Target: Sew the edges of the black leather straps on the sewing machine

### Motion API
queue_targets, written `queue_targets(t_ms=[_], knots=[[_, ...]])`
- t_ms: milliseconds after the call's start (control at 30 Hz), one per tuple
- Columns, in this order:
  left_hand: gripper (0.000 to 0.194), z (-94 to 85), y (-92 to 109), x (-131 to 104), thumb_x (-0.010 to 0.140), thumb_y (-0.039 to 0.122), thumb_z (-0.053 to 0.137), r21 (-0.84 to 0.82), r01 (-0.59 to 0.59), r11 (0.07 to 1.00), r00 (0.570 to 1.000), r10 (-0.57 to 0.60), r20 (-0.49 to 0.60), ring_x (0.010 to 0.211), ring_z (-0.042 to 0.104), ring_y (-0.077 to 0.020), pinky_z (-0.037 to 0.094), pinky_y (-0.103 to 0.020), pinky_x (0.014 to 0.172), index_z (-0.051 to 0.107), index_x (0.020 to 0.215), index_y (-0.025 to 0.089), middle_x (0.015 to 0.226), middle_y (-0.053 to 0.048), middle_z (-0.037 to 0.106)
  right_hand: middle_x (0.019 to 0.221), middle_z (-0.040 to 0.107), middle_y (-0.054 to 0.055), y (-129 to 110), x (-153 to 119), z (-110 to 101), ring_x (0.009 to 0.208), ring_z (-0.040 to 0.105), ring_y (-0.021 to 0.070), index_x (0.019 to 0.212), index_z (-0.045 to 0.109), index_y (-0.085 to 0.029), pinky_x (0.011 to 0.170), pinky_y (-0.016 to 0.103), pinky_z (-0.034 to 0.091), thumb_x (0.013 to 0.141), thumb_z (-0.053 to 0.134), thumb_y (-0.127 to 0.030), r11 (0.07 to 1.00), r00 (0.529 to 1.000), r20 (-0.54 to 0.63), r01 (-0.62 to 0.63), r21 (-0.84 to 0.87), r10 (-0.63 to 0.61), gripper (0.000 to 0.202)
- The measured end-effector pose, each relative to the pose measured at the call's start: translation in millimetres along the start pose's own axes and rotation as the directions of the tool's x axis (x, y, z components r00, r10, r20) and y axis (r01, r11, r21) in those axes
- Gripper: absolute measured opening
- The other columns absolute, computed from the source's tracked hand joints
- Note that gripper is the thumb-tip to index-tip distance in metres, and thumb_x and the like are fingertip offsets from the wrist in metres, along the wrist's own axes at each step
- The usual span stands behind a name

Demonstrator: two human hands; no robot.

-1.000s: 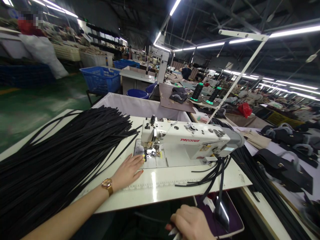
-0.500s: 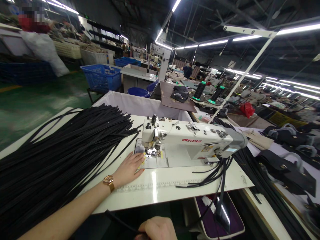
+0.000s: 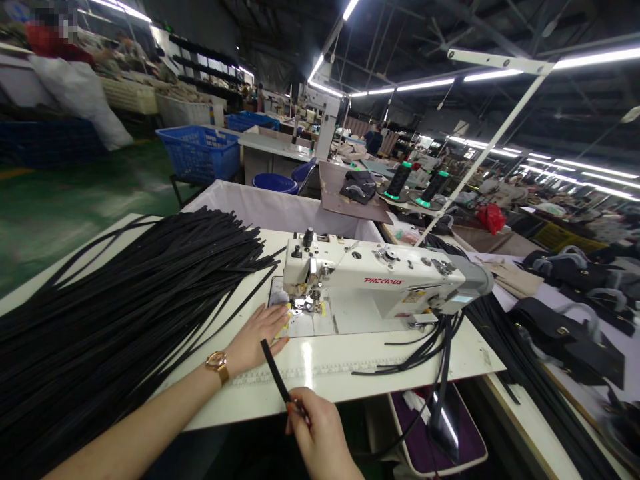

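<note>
My left hand point(image 3: 261, 333) lies flat beside the needle area of a white sewing machine point(image 3: 375, 273), fingers stretched toward the presser foot, with a gold watch point(image 3: 217, 362) on the wrist. Nothing shows clearly under its palm. Over the table's front edge, my right hand point(image 3: 313, 420) is closed round a black strip point(image 3: 276, 375), whose free end points up toward my left hand. A large pile of black strips point(image 3: 130, 300) covers the left of the white table point(image 3: 250, 400).
More black strips point(image 3: 443, 347) hang off the table right of centre. A purple-lined tray point(image 3: 425, 440) sits below. Two black thread cones point(image 3: 399, 181) stand behind the machine, and dark bag pieces point(image 3: 565, 333) lie at right. A blue basket point(image 3: 203, 153) is at back left.
My right hand has risen from below the table edge, bringing the black strip's end up over the tabletop. My left hand stays in place beside the machine foot.
</note>
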State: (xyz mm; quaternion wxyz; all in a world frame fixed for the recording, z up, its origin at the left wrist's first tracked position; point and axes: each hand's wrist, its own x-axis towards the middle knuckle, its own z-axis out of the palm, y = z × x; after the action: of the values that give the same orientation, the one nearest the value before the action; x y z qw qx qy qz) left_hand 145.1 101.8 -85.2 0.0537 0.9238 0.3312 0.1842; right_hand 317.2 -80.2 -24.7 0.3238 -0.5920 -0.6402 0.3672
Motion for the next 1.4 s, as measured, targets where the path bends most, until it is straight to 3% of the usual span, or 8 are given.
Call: queue_targets(t_ms=[167,267,400,567,767,1400], knots=[[0.044,-6.7,4.4,-0.9,0.093,0.032,0.048,-0.058,0.016,0.998,0.999,-0.019,-0.044,0.132,0.043,-0.0263,0.028,-0.052,0.114,0.049,0.136,0.020,0.142,-0.010,0.050,0.069,0.063,-0.002,8.0,19.7,4.0,0.066,0.058,0.0152,0.127,0.053,-0.022,0.066,0.025,0.044,0.094,0.043,-0.019,0.976,0.993,-0.069,-0.077,0.203,0.092,0.035],[0.039,-10.7,5.5,-0.5,0.096,0.030,0.042,-0.061,0.050,0.997,0.994,-0.056,-0.093,0.125,0.050,-0.0255,0.030,-0.051,0.113,0.052,0.132,0.018,0.135,-0.011,0.056,0.068,0.063,-0.001,12.4,36.4,5.7,0.067,0.058,0.0159,0.132,0.052,-0.019,0.071,0.028,0.046,0.095,0.043,-0.024,0.954,0.987,-0.090,-0.100,0.282,0.130,0.038],[0.037,-13.1,5.4,0.2,0.097,0.028,0.038,-0.049,0.052,0.997,0.992,-0.057,-0.109,0.122,0.053,-0.0244,0.031,-0.049,0.113,0.056,0.127,0.018,0.131,-0.010,0.060,0.068,0.065,0.000,16.1,61.4,10.0,0.071,0.060,0.0174,0.131,0.053,-0.014,0.077,0.030,0.047,0.094,0.045,-0.029,0.928,0.976,-0.144,-0.104,0.357,0.165,0.040],[0.037,-12.0,6.1,0.0,0.096,0.027,0.040,-0.036,0.019,0.999,0.998,-0.022,-0.064,0.125,0.051,-0.0241,0.029,-0.051,0.114,0.057,0.128,0.020,0.133,-0.008,0.059,0.067,0.063,-0.001,13.6,83.0,12.4,0.068,0.059,0.0167,0.125,0.057,-0.012,0.073,0.029,0.046,0.092,0.045,-0.023,0.918,0.969,-0.150,-0.127,0.376,0.196,0.037],[0.036,-9.2,7.2,0.5,0.096,0.027,0.042,0.004,0.008,1.000,1.000,-0.008,-0.009,0.131,0.045,-0.0252,0.025,-0.053,0.115,0.057,0.128,0.020,0.138,-0.007,0.055,0.064,0.062,-0.001,10.7,92.2,11.8,0.062,0.056,0.0148,0.091,0.064,-0.016,0.063,0.024,0.042,0.090,0.043,-0.017,0.933,0.979,-0.104,-0.132,0.335,0.176,0.021],[0.040,-7.5,1.8,2.7,0.094,0.026,0.044,-0.027,0.023,0.999,0.999,-0.022,0.030,0.136,0.039,-0.0245,0.024,-0.054,0.116,0.052,0.134,0.020,0.144,-0.008,0.049,0.064,0.062,0.000,22.7,100.0,19.8,0.056,0.050,0.0123,0.089,0.060,-0.016,0.054,0.022,0.036,0.090,0.043,-0.020,0.918,0.975,-0.102,-0.144,0.370,0.195,0.018]])
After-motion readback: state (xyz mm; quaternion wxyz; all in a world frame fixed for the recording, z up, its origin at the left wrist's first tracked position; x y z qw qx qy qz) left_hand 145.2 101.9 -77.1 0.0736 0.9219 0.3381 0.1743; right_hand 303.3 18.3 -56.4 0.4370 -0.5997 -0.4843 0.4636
